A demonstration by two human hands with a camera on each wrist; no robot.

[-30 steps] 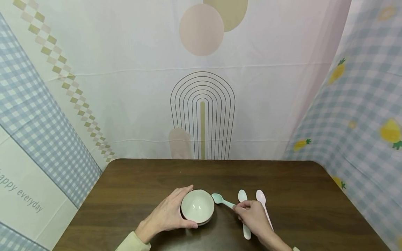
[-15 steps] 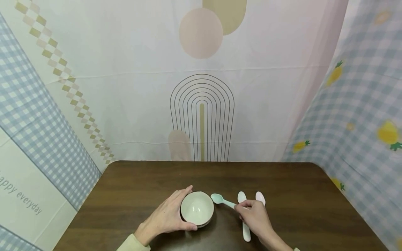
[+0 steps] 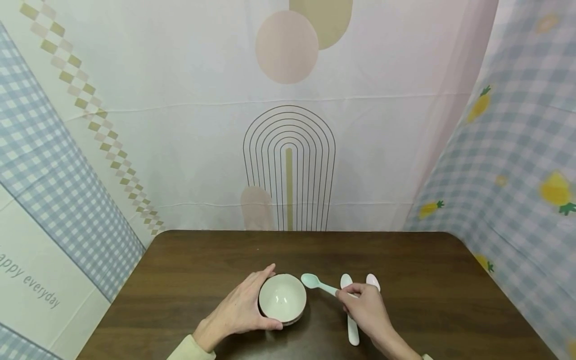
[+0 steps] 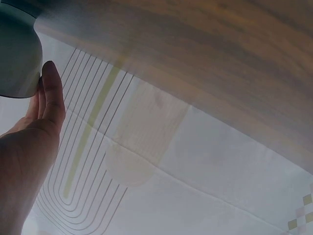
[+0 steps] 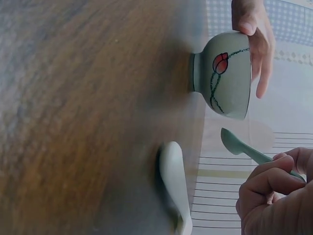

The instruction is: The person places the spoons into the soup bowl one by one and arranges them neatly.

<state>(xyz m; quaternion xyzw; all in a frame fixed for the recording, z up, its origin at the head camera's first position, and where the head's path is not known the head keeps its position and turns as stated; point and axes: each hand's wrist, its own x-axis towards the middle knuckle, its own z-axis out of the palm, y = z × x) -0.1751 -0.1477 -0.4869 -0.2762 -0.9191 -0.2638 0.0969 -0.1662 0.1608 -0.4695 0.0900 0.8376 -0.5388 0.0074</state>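
A pale green bowl [image 3: 282, 298] with a red flower painted on its side [image 5: 222, 73] stands on the dark wooden table [image 3: 202, 270]. My left hand [image 3: 240, 306] cups the bowl's left side, thumb and fingers curled around it [image 4: 49, 93]. My right hand [image 3: 362, 307] pinches the handle of a mint green spoon [image 3: 315, 283], lifted off the table with its head just right of the bowl [image 5: 234, 143]. A white spoon [image 3: 350, 320] and a pink spoon [image 3: 373, 281] lie on the table, partly hidden under my right hand.
The table's far edge meets a patterned cloth backdrop [image 3: 288, 150] with an arch drawing. Checked cloth walls stand at the left [image 3: 54, 175] and right [image 3: 517, 165]. The table's rounded far right corner [image 3: 454, 240] shows.
My right hand has raised the mint spoon off the table, its head now slightly higher and nearer the bowl's rim. The left hand and the bowl have stayed put.
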